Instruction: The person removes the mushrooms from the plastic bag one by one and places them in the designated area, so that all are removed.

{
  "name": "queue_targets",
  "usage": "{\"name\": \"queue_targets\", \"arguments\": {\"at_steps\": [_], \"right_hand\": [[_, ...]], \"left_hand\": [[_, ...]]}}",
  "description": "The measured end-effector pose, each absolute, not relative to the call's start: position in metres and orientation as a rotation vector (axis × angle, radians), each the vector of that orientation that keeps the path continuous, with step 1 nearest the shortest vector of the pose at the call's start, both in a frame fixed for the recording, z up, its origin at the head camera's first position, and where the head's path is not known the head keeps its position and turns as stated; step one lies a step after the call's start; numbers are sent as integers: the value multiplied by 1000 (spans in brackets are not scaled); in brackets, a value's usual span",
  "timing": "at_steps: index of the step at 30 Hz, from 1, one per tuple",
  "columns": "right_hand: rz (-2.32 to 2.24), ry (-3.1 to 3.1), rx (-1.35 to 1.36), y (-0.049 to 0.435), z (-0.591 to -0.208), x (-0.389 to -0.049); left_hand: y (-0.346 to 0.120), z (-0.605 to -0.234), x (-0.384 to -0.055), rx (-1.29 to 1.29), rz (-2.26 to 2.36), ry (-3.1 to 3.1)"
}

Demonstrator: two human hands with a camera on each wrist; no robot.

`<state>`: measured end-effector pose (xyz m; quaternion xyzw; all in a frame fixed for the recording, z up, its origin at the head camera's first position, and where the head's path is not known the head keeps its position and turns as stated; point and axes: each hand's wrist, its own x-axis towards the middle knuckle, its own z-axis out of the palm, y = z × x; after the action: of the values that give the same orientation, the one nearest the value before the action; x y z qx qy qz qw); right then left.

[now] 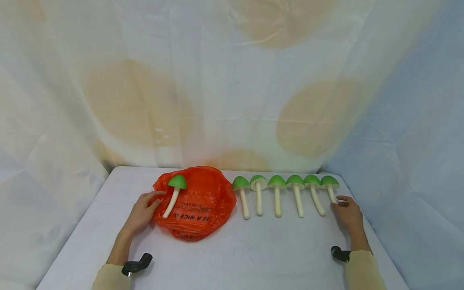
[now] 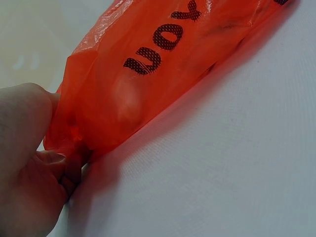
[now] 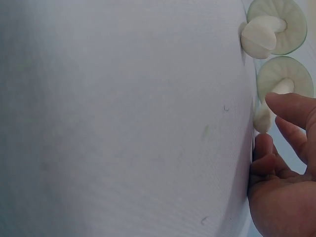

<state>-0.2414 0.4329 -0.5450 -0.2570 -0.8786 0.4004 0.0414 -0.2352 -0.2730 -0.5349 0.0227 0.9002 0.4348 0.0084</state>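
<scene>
On the left of the table lies a crumpled red plastic bag (image 1: 217, 205) with black print. My left hand (image 1: 143, 209) holds its left edge; in the left wrist view the film of the bag (image 2: 148, 79) lies between thumb and fingers. A toy mushroom (image 1: 177, 182) with a green cap and white stem rests on top of the bag. Several similar mushrooms stand in a row to the right. By the rightmost mushroom (image 1: 330, 182), my right hand (image 1: 349, 213) has its thumb at the stem, fingers loosely bent and apart from the thumb.
A white table (image 1: 253, 257) carries everything. Behind it hangs a pale curtain (image 1: 232, 80) with yellowish spots, and a bluish sheet (image 1: 417, 161) borders the right side. Each wrist wears a black device, one of them the left mount (image 1: 137, 265).
</scene>
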Motion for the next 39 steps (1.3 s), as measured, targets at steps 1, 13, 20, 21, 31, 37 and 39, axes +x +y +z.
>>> {"name": "queue_targets", "arguments": {"at_steps": [1,13,20,21,31,37,39], "right_hand": [[1227,-2690,-793,433,-545,-242],[1227,-2674,-808,432,-546,-241],[1249,-2678,-805,434,-547,-242],[1254,-2679,-799,434,-547,-242],[1259,-2611,-664,425,-535,-237],[1218,-2590,-502,400,-515,-239],[1224,-2592,-443,388,-507,-242]], "left_hand": [[-273,-535,-235,71,1358,2815],[-273,-533,-235,60,1357,2806],[-273,-532,-235,77,1367,2800],[-273,-532,-235,78,1372,2798],[-274,-532,-234,102,1392,2792],[-275,-532,-234,92,1378,2791],[-275,-532,-234,90,1372,2791]]}}
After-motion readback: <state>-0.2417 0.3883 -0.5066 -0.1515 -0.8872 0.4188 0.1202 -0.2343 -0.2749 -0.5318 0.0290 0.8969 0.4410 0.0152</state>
